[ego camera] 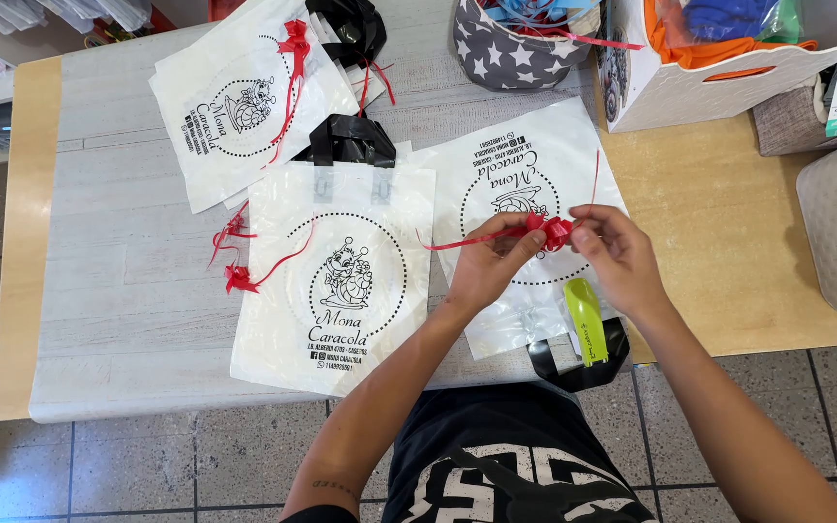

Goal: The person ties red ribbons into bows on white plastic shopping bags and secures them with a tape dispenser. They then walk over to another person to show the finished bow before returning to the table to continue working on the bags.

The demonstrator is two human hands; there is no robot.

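Note:
My left hand point(486, 266) and my right hand point(617, 257) pinch a small red ribbon bow point(554, 230) between their fingertips. The bow's long red tail point(467, 242) trails off to the left. Both hands hover above a white plastic bag point(496, 160) with a round black print and black handles near the table's front edge. A lime-green flat tool point(585, 320) lies on that bag just below my right wrist.
Another printed white bag point(336, 276) lies to the left with a red bow point(239, 276) beside it. A stack of bags point(244, 97) with red ribbon sits at the back left. A star-patterned fabric basket point(515, 48) and a white box point(719, 77) stand at the back.

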